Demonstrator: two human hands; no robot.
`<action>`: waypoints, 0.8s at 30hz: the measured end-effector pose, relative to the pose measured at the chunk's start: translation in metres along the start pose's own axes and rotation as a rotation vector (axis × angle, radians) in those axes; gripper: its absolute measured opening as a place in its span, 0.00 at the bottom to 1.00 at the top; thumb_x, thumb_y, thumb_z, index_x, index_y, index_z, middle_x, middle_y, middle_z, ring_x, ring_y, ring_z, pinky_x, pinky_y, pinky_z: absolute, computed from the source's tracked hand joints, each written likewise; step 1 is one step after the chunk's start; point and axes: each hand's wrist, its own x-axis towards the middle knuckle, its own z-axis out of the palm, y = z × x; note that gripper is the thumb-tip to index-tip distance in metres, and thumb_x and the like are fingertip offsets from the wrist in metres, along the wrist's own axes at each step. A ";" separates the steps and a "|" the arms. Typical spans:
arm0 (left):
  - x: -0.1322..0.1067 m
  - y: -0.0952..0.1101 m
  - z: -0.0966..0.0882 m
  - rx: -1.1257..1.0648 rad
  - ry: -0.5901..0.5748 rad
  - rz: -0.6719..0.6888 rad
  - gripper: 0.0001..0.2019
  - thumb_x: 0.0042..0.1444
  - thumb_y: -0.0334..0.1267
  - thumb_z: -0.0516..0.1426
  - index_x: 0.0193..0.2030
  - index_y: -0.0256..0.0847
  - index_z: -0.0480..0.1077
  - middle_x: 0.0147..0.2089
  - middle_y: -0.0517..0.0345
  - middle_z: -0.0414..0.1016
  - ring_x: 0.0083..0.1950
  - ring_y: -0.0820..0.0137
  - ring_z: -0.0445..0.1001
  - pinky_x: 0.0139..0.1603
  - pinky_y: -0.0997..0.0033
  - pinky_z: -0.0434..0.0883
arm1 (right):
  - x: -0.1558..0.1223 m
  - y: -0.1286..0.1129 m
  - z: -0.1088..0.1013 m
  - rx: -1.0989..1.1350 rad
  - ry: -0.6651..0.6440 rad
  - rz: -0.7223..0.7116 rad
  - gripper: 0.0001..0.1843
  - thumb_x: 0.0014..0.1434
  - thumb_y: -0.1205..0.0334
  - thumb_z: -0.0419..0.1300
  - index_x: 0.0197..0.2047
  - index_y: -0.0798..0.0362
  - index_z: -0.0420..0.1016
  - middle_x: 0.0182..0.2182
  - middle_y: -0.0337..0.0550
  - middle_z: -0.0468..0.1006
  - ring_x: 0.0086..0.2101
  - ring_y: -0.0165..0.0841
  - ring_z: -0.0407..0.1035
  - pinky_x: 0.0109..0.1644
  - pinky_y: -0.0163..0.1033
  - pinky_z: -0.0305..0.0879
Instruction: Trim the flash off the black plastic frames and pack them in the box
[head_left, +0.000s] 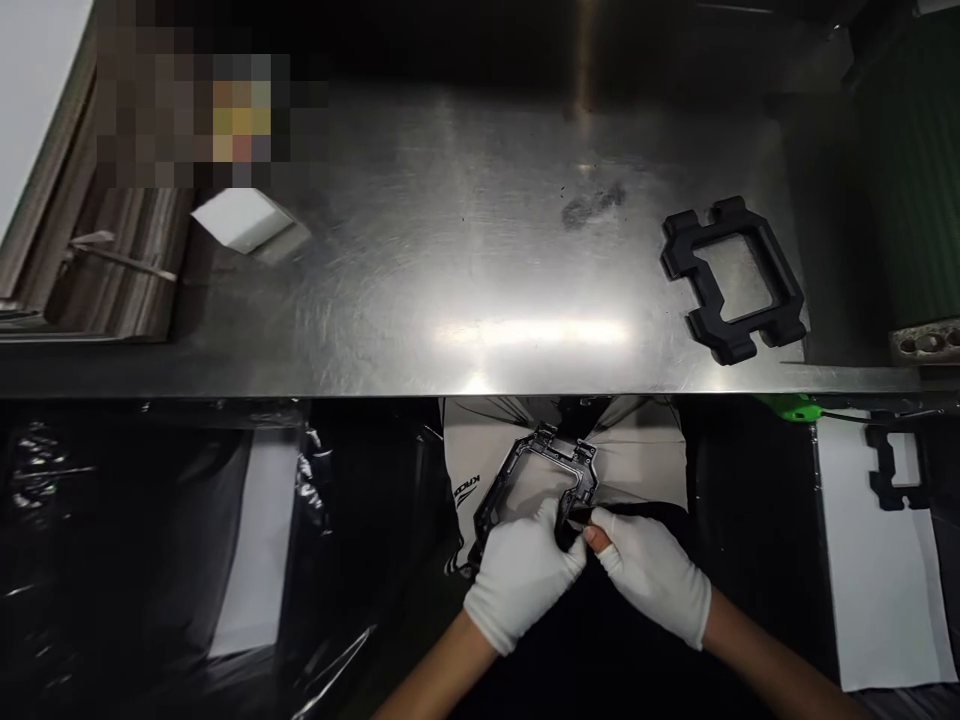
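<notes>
Both my hands wear white gloves and work below the front edge of a steel table (465,290). My left hand (521,575) is closed around the near side of a thin black plastic frame (540,470), held over my lap. My right hand (656,575) pinches the same frame at its near right corner, with a bare fingertip showing through the glove. The frame's far end points toward the table edge.
A thicker black frame part (731,275) lies on the table at the right. A white block (240,218) sits at the back left. Black plastic bags (150,540) hang at the left. Another black part (892,465) lies on white sheet at the right.
</notes>
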 end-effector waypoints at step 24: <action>0.001 0.002 0.012 0.104 0.133 -0.022 0.20 0.70 0.53 0.57 0.52 0.39 0.79 0.36 0.46 0.87 0.39 0.47 0.87 0.41 0.56 0.76 | 0.001 -0.015 0.006 -0.319 -0.012 0.090 0.23 0.83 0.51 0.44 0.48 0.52 0.76 0.35 0.46 0.86 0.30 0.39 0.81 0.32 0.40 0.61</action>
